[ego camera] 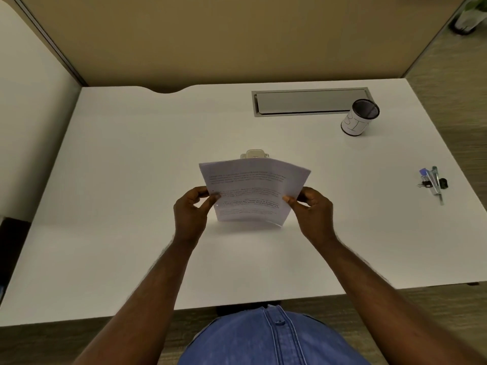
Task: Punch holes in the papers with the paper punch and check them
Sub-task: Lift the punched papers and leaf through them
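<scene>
A small stack of printed white papers is held upright above the middle of the white desk, bowed slightly toward me. My left hand pinches its left edge between thumb and fingers. My right hand pinches the right edge the same way. Behind the top of the papers, a pale paper punch sits on the desk, mostly hidden by the sheets.
A black mesh pen cup with a white label stands at the back right, beside a grey cable-tray lid. Pens and binder clips lie near the desk's right edge. Beige partition walls close off the back and left.
</scene>
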The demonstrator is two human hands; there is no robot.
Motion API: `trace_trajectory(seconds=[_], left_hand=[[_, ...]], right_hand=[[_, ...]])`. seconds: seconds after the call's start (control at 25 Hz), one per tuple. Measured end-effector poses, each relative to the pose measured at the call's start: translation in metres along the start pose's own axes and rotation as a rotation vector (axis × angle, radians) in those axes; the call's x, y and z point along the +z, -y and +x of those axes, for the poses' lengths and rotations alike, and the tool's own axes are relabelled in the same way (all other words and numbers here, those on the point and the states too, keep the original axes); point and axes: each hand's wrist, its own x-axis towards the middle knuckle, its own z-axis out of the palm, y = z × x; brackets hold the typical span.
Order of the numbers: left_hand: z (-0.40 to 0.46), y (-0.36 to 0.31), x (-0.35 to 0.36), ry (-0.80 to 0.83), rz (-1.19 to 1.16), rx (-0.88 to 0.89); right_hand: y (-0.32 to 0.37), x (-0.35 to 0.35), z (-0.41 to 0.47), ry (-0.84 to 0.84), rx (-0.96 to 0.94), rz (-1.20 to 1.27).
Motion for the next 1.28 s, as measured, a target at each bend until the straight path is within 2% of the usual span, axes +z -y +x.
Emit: trace_trajectory(seconds=[0.08,0.28,0.36,0.48,0.64,0.8,0.96,1.12,1.2,1.28], left_hand=[[-0.003,0.004,0.002,0.007,0.002,-0.036],[-0.002,-0.003,0.003,-0.013,-0.004,0.022],[0.002,-0.003,0.003,-0.025,0.003,0.042],[0.0,0.003,0.007,0.019,0.033,-0.031],[-0.002,0.006,0.008,0.009,0.043,-0.031],[-0.001,0.005,0.009,0.045,0.048,-0.036],[0.001,-0.006,0.01,0.008,0.004,-0.014],[0.011,-0.024,0.002,-0.019,-0.151,0.061],[0.017,-0.031,-0.005,0.002,-0.15,0.089],[0.021,-0.034,-0.009,0.044,-0.102,0.042]], right_hand=[[-0.001,0.005,-0.004,0.044,0.043,-0.009],[0.007,0.005,0.0,-0.062,-0.058,-0.033],[0.01,0.002,0.003,-0.044,-0.07,-0.037],[0.009,0.005,0.001,0.034,-0.035,-0.101],[0.009,0.006,0.0,-0.016,-0.079,-0.13],[0.011,0.003,0.001,0.012,-0.075,-0.148],[0.026,0.002,0.003,-0.041,-0.082,-0.089],[0.058,-0.002,0.014,-0.06,-0.149,-0.001],[0.077,-0.006,0.027,-0.055,-0.193,0.013],[0.092,-0.011,0.043,-0.052,-0.214,0.04]])
